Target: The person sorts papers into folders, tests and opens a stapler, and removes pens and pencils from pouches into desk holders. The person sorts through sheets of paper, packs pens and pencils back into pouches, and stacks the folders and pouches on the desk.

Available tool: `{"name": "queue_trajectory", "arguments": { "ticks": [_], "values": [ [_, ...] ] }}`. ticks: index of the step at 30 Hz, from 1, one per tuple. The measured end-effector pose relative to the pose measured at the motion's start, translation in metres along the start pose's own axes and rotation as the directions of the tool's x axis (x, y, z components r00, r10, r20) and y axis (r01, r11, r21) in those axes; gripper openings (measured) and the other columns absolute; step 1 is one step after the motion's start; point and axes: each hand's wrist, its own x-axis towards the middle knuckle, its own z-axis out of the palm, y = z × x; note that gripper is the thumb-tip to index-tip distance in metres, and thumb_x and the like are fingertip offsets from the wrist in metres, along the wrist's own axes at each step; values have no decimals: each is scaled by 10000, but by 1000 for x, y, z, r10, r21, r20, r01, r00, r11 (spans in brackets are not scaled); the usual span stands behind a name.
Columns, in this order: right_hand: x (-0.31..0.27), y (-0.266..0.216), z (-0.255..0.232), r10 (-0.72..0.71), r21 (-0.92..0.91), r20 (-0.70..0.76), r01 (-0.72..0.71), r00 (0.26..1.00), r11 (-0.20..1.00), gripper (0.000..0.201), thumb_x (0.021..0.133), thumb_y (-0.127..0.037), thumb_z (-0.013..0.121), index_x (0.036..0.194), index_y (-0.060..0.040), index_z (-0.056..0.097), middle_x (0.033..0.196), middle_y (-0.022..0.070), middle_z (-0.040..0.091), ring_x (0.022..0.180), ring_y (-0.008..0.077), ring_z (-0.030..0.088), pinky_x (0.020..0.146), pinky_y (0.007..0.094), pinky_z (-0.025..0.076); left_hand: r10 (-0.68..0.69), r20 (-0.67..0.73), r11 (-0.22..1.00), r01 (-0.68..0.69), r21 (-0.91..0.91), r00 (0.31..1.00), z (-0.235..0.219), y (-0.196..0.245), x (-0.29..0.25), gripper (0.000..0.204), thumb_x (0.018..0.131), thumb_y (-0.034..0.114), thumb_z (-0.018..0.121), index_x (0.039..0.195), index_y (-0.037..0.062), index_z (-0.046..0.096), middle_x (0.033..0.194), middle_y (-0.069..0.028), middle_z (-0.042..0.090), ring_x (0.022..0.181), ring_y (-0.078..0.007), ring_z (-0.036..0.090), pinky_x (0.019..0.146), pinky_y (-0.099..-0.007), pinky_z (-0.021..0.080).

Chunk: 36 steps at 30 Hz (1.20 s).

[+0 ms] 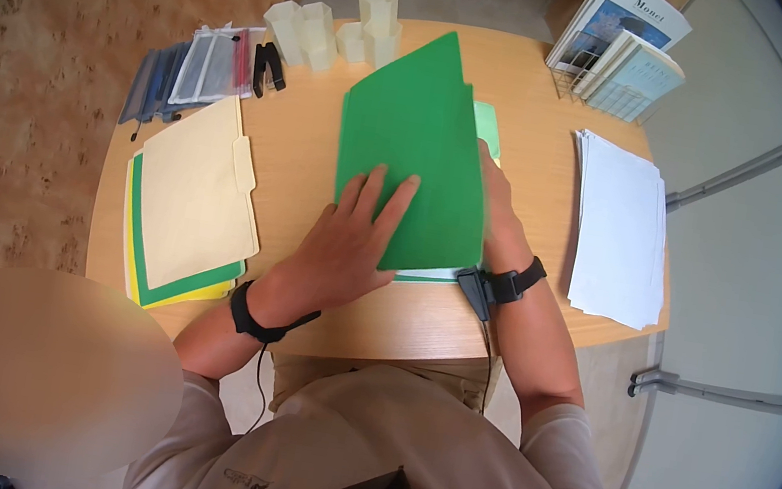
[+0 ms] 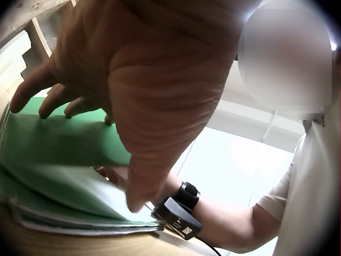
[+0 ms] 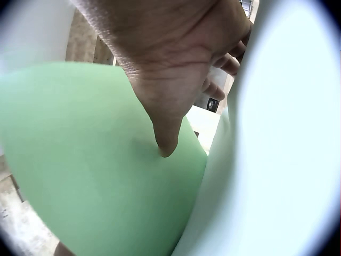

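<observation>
A dark green file folder [image 1: 414, 157] stands tilted in front of me, its cover raised over white paper and a lower green layer. My left hand [image 1: 341, 237] lies against the outside of the cover with fingers spread; in the left wrist view its thumb [image 2: 141, 186] hangs past the lower edge. My right hand [image 1: 501, 216] reaches in at the folder's right side, partly hidden by the cover. In the right wrist view its extended thumb [image 3: 168, 141] touches a light green sheet-like surface [image 3: 96, 154], and its fingers reach beside a white surface [image 3: 282, 138].
Cream, green and yellow folders [image 1: 196, 195] lie stacked at left, below zip pouches [image 1: 210, 66] and a black stapler-like item [image 1: 268, 69]. Pale hexagonal holders [image 1: 313, 36] stand at the back. A paper stack [image 1: 620, 233] and a wire rack [image 1: 601, 89] with books are at right.
</observation>
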Motion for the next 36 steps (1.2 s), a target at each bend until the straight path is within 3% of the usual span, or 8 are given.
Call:
{"name": "queue_trajectory", "arguments": {
  "ticks": [4, 6, 9, 14, 19, 21, 28, 36],
  "values": [
    [-4, -29, -9, 135, -189, 37, -126, 990, 974, 644, 866, -507, 689, 1364, -110, 593, 1258, 182, 614, 1172, 401, 610, 911, 499, 555, -16, 19, 998, 17, -68, 1000, -11, -16, -2, 865, 863, 191, 718, 1578, 48, 253, 1433, -347, 465, 1274, -510, 502, 903, -535, 523],
    [-6, -45, -17, 200, -388, 38, -171, 979, 906, 867, 763, -529, 803, 1464, -106, 518, 1339, 229, 566, 1218, 425, 574, 960, 506, 540, -222, 174, 876, 274, -396, 959, -33, -22, 4, 530, 928, 158, 608, 1415, -4, 477, 1183, -336, 623, 1082, -494, 607, 850, -516, 513],
    [-20, -42, -15, 122, -401, -79, -143, 989, 905, 887, 759, -465, 831, 1488, -106, 476, 1367, 291, 516, 1203, 458, 576, 969, 506, 535, -228, 115, 874, 255, -414, 967, -31, -49, 3, 325, 971, 186, 537, 1174, -60, 603, 940, -328, 654, 911, -521, 613, 811, -522, 494],
    [-24, -39, -26, 184, -157, 6, -181, 983, 971, 909, 753, -379, 851, 1507, -95, 432, 1365, 336, 487, 1156, 483, 599, 970, 479, 535, -268, 288, 745, 388, -543, 919, -18, -94, 0, 363, 996, 264, 556, 962, -86, 643, 784, -210, 628, 731, -198, 584, 707, -367, 491],
    [-26, -28, -23, 136, -68, 31, -134, 990, 989, 885, 758, -324, 851, 1500, -85, 433, 1192, 288, 600, 1081, 425, 643, 931, 450, 539, -227, 274, 683, 353, -639, 934, -19, -91, 1, 363, 1010, 269, 551, 1028, -79, 655, 839, -141, 677, 791, -187, 595, 755, -364, 496],
    [-30, -33, -21, 149, 178, 123, -169, 981, 969, 849, 760, -261, 852, 1487, -82, 451, 1039, 216, 645, 990, 357, 659, 877, 420, 545, -202, 254, 685, 322, -654, 946, -18, -94, -1, 365, 1015, 270, 551, 1047, -77, 657, 862, -121, 688, 813, -182, 595, 772, -362, 498],
    [-40, -30, -34, 197, 291, -5, -187, 980, 938, 598, 808, -88, 727, 1384, -88, 564, 790, 89, 640, 734, 233, 634, 719, 358, 532, -247, 227, 686, 336, -646, 942, -30, -79, -4, 363, 1017, 260, 551, 1048, -86, 653, 848, -126, 689, 807, -183, 617, 750, -359, 497],
    [-77, 18, -192, 181, -53, -257, -201, 949, 978, 445, 848, -25, 704, 1284, -98, 653, 870, 127, 710, 780, 218, 681, 767, 357, 568, -348, 253, 752, 430, -499, 903, -38, -68, -3, 376, 1014, 259, 546, 927, -95, 640, 711, -186, 628, 675, -244, 608, 681, -388, 488]
  ]
}}
